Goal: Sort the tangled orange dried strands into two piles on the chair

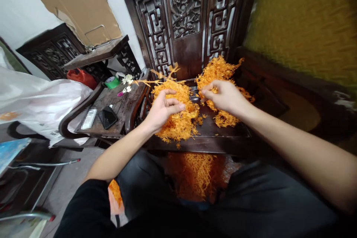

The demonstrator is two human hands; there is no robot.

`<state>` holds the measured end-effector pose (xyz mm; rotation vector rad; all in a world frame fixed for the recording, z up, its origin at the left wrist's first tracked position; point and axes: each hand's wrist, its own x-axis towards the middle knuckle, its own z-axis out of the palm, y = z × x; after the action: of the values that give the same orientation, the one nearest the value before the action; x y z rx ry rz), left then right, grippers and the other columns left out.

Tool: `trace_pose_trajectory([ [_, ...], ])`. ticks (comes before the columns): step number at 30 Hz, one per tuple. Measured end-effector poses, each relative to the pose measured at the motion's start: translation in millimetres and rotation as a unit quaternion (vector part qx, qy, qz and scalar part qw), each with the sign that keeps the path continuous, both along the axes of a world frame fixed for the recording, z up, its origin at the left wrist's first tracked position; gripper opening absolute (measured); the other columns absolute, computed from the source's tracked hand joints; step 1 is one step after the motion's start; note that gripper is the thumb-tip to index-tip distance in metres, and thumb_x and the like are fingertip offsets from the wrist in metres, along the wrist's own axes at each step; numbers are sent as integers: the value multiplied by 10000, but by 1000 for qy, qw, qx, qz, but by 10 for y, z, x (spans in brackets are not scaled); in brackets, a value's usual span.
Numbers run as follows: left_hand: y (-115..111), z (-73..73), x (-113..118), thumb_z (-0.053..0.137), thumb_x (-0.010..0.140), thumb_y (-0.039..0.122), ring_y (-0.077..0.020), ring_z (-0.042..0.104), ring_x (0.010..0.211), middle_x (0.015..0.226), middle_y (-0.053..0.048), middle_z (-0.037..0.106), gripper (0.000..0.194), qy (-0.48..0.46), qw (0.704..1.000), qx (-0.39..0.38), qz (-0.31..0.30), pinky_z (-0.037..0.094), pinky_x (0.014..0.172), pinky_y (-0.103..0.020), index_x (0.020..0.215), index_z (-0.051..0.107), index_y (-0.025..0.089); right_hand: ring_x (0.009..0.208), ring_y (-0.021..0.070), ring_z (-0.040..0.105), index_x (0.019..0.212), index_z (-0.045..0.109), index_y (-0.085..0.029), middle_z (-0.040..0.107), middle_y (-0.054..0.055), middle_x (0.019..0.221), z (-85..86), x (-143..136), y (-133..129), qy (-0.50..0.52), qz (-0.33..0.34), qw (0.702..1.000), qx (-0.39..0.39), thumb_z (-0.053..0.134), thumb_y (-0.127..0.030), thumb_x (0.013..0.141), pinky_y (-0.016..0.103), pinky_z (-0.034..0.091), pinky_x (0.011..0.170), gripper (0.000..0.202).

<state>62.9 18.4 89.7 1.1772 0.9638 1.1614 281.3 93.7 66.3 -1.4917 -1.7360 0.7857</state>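
Observation:
A fluffy bunch of orange, finely branched sprigs (178, 130), which look like plastic, sits at the front left of a dark wooden seat (206, 130). My left hand (161, 113) is curled around part of this bunch, its thumb and fingers bent toward each other. Bare forked orange stems (147, 82) poke out above and to the left of it. A second heap of orange sprigs (217, 68) is on the right, against the carved backrest. In front of that heap my right hand (223, 95) is closed in a pinch; what its fingertips hold is too small to make out.
Between my legs is a mass of orange stems (199, 171) below the seat edge. On the left, a dark side table (111, 98) bears a black phone (108, 118), green tape (112, 82) and small white flowers (127, 79). A carved backrest (186, 52) rises behind.

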Motion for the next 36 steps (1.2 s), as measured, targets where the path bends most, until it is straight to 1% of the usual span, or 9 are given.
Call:
trace_pose_trajectory([
  [4,120,-44,-107,917,654,310,-129,682,627,696,51,645,468,11,998,0,64,469,526,-206,885,525,199,424,130,527,1020,732,-177,760,38,749,75,-20,-177,53,146,986,-56,666,-314,876,284,398,455,210],
  [7,133,-52,-140,914,652,322,-131,687,700,786,-3,699,380,24,997,-20,65,531,579,-227,893,671,156,743,203,721,1170,762,-204,796,71,969,154,-43,-305,33,211,974,74,675,-371,906,342,559,664,324],
  [10,107,-52,-126,918,646,295,-120,661,726,832,-10,710,366,20,999,-16,38,570,647,-260,930,735,155,1102,262,711,1345,697,-195,753,117,1226,159,-57,-362,-32,236,947,216,684,-372,929,418,555,956,453],
  [14,84,-65,-77,937,630,278,-80,612,676,774,-10,698,329,49,999,1,19,479,590,-199,834,721,138,992,234,697,1226,736,-149,746,131,1085,84,-101,-385,-127,252,916,284,579,-331,1011,364,541,881,322],
  [19,97,-117,-30,947,603,315,-81,589,629,718,2,671,394,81,996,-15,17,468,577,-217,719,612,143,810,182,635,1223,726,-159,698,103,1011,69,-154,-462,-254,216,891,308,534,-325,1035,292,427,664,316],
  [25,77,-79,1,944,525,200,-63,554,539,585,52,587,426,100,994,-34,23,411,554,-204,662,543,153,819,201,587,967,715,-141,685,122,973,112,-230,-508,-396,191,832,338,477,-168,1005,318,186,552,242],
  [28,38,-32,-25,935,542,194,-80,589,538,576,51,584,419,80,996,-40,9,422,565,-211,676,540,156,781,216,587,976,695,-113,687,163,992,129,-141,-349,-411,102,848,317,437,-143,992,327,178,550,260],
  [32,72,-35,-99,929,620,233,-73,617,607,624,51,602,403,35,992,70,98,456,623,-202,702,540,163,810,225,625,1038,687,-124,673,188,1270,293,105,-251,-340,-37,896,284,459,-236,989,325,322,597,259],
  [36,165,-78,-107,928,648,253,-88,660,695,697,39,649,389,-36,985,70,155,490,653,-203,781,573,169,984,264,670,1042,690,-144,706,154,1251,496,95,-533,-225,20,907,355,519,-212,934,364,464,757,212],
])
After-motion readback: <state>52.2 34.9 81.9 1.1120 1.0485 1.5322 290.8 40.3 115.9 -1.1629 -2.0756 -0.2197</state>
